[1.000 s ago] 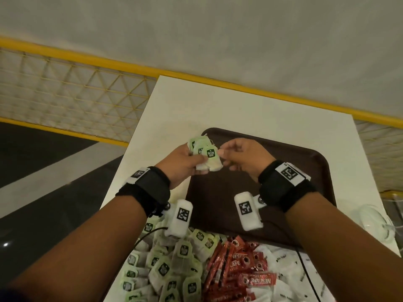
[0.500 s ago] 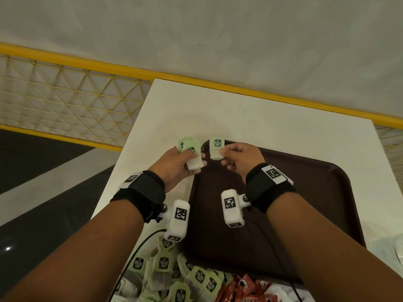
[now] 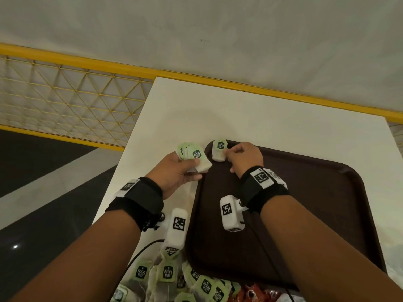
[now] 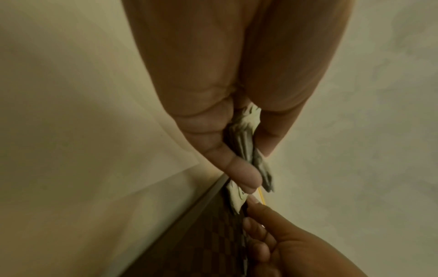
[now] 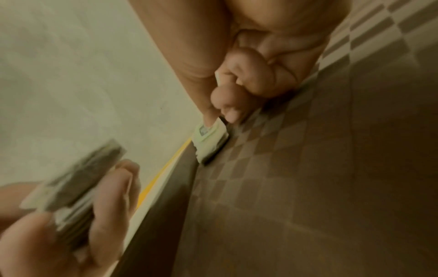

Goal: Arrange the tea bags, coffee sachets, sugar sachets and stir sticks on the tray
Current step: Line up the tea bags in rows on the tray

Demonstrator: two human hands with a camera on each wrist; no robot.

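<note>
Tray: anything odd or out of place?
Nothing damaged or spilled. The tray holds only one tea bag, at its far left corner, pinched by the right hand. The loose tea bags lie jumbled on the table beside its near edge.

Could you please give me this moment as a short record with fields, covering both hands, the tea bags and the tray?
left hand: grips a stack of tea bags, held above the white table just left of the tray
right hand: pinches a single tea bag at the tray's far-left corner
tray: dark brown; no other item seen on its visible part
loose tea bags: piled on the table at the near edge
red sachets: partly visible beside that pile
</note>
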